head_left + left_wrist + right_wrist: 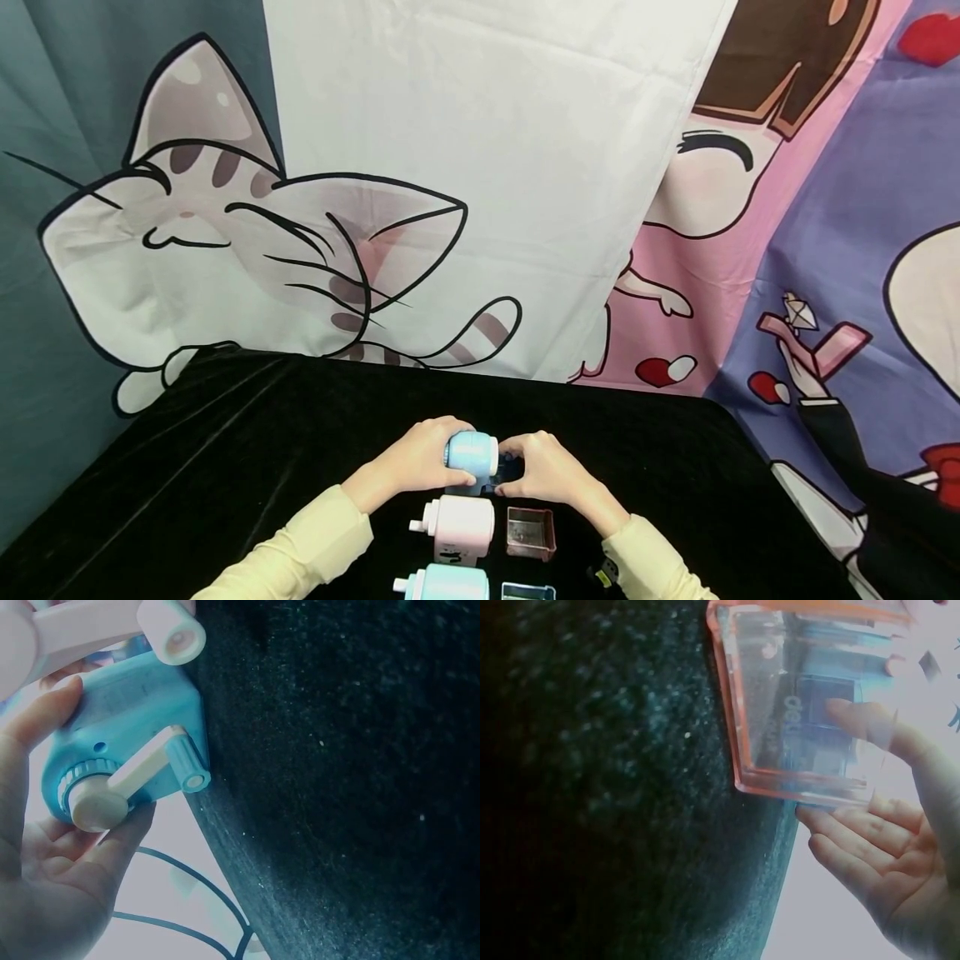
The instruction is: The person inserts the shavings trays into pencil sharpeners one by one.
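A light blue crank pencil sharpener (pixel 471 452) stands farthest back in the row. My left hand (pixel 427 457) grips it from the left, thumb and fingers on opposite sides; the left wrist view shows its crank handle (pixel 187 763) next to the hand. At the sharpener's right side, my right hand (pixel 551 468) pinches a see-through blue shavings drawer (pixel 510 468) between thumb and fingers. Whether the drawer touches the sharpener's body is hard to tell. In the right wrist view, an orange-rimmed clear drawer (pixel 739 761) partly covers the blue one.
Nearer me stands a pink pencil sharpener (pixel 462 527), with a clear pinkish drawer (pixel 530 533) on its right. Closest is another light blue sharpener (pixel 446 583) beside a blue-rimmed drawer (pixel 528 592). All stand on black cloth (pixel 315 433), before a printed curtain (pixel 480 125).
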A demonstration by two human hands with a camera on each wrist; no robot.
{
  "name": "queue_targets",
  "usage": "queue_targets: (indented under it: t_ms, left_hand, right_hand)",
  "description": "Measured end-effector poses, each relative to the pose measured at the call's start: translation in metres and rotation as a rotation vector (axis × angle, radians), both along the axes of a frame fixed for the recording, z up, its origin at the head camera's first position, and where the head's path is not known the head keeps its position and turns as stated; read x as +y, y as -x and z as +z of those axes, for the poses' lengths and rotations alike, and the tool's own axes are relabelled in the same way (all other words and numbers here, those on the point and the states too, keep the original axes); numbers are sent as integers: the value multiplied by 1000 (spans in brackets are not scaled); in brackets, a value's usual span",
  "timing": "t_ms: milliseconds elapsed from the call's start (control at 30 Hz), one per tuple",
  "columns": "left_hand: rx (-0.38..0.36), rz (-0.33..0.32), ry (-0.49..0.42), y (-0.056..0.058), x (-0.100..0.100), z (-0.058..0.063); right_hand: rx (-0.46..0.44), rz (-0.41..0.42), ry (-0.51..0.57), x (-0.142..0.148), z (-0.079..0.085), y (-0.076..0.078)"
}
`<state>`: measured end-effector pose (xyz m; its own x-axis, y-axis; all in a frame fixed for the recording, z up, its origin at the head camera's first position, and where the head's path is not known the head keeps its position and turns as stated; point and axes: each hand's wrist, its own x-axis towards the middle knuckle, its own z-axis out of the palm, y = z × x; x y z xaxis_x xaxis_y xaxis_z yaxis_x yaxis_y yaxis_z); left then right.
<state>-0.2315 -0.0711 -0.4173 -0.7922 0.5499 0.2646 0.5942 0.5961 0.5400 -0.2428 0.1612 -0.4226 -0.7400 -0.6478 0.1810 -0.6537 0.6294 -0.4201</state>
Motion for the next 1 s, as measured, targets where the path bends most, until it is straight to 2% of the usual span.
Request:
queue_targets:
  t_ms: [633, 1000]
  left_hand:
    - [20, -12, -7, 0, 1, -1]
    - [19, -3, -2, 0, 0, -1]
  right_hand:
    - [-16, 7, -8, -8, 0, 2]
    - [-56, 13, 49, -8, -1, 2]
